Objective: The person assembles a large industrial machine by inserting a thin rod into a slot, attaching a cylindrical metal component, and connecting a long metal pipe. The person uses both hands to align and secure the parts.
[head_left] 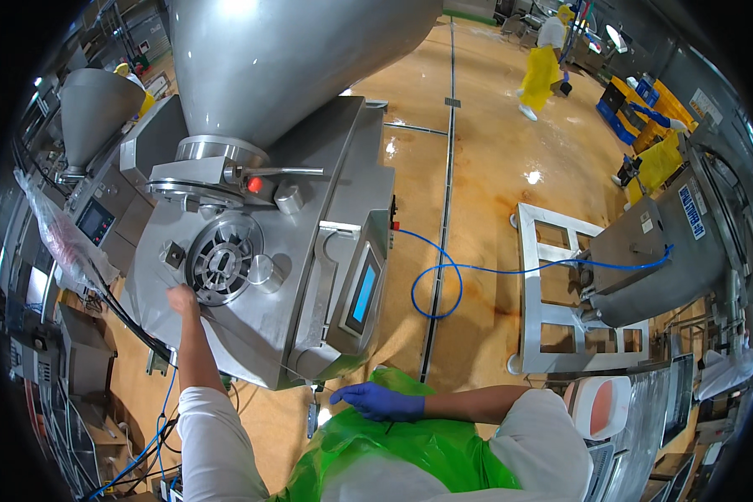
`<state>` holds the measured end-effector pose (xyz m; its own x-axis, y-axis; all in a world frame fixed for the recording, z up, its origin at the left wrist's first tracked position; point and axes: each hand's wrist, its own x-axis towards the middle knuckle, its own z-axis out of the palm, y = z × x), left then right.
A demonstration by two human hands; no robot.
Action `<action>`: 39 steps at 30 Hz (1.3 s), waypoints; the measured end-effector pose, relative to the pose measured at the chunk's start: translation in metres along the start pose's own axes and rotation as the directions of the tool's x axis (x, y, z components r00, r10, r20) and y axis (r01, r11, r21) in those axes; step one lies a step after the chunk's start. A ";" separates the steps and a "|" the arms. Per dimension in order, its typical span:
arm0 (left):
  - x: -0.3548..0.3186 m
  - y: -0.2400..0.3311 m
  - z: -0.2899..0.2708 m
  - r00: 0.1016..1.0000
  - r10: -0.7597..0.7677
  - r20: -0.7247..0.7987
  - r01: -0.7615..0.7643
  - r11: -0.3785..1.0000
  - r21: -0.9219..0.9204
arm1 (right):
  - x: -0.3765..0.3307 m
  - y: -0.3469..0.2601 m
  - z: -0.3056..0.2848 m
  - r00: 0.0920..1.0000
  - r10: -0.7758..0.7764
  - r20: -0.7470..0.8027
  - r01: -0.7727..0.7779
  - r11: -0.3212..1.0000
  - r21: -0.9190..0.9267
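Note:
My bare left hand [182,299] is closed at the lower left edge of a round, slotted metal rotor [222,266] set in the top of a steel machine [251,335]. Whatever its fingers hold is too small to make out. In front of my green apron [368,448], my right hand [381,402] wears a blue glove, its fingers curled together. A faint thin line seems to run near its fingertips, but I cannot tell what it is. Above the rotor sits a large steel hopper [284,67] with a clamp handle [297,171] and a red knob [255,184].
A lit control screen [363,293] is on the machine's right side. A blue hose [460,289] loops across the tan floor to a steel tank [661,259] by a white frame [531,284]. Tubs [598,407] stand at my right. A person in a yellow apron [540,77] is far off.

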<state>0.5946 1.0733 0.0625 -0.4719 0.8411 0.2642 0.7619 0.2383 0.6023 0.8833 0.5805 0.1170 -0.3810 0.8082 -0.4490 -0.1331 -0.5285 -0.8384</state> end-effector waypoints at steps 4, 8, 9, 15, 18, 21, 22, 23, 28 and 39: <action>-0.042 0.031 -0.006 0.993 0.121 -0.001 -0.121 0.993 -0.006 | 0.005 0.008 -0.007 0.932 -0.357 -0.056 0.321 0.889 -0.328; 0.024 -0.031 0.035 0.968 0.240 0.068 -0.241 0.971 0.007 | 0.001 -0.006 -0.006 0.996 -0.084 0.037 0.077 0.982 0.171; 0.044 -0.047 0.037 0.957 0.232 0.174 -0.240 0.970 0.027 | 0.001 -0.013 -0.008 0.996 0.034 0.083 -0.059 0.947 0.316; 0.068 -0.082 0.058 0.997 -0.009 0.074 0.003 0.997 0.079 | 0.011 -0.007 0.003 0.965 0.170 0.200 -0.245 0.860 0.447; 0.067 -0.080 0.044 0.978 0.170 0.118 -0.201 0.917 0.345 | 0.013 -0.002 0.014 0.988 0.080 0.134 -0.109 0.967 0.230; 0.070 -0.082 0.022 0.984 0.003 0.180 -0.021 0.995 0.100 | 0.004 -0.015 0.015 0.989 0.116 0.090 -0.138 0.944 0.301; 0.048 -0.014 0.030 0.871 -0.386 0.304 0.379 0.922 0.083 | 0.009 0.003 0.010 0.997 0.079 -0.001 -0.076 0.960 0.270; 0.042 0.005 0.020 0.831 -0.472 0.294 0.475 0.878 0.067 | 0.010 0.005 0.008 0.994 0.109 0.020 -0.110 0.945 0.308; 0.029 -0.024 0.003 0.990 -0.136 0.041 0.139 0.985 -0.101 | 0.005 -0.012 0.016 0.980 0.171 0.098 -0.196 0.910 0.366; -0.003 0.006 -0.028 0.995 0.080 0.053 -0.082 0.996 0.043 | 0.021 0.020 0.022 0.999 -0.006 0.049 -0.004 0.977 0.214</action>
<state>0.5877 1.0590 0.0861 -0.3856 0.8819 0.2712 0.8162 0.1890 0.5461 0.8526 0.5811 0.0979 -0.4243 0.7979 -0.4281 -0.3240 -0.5752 -0.7511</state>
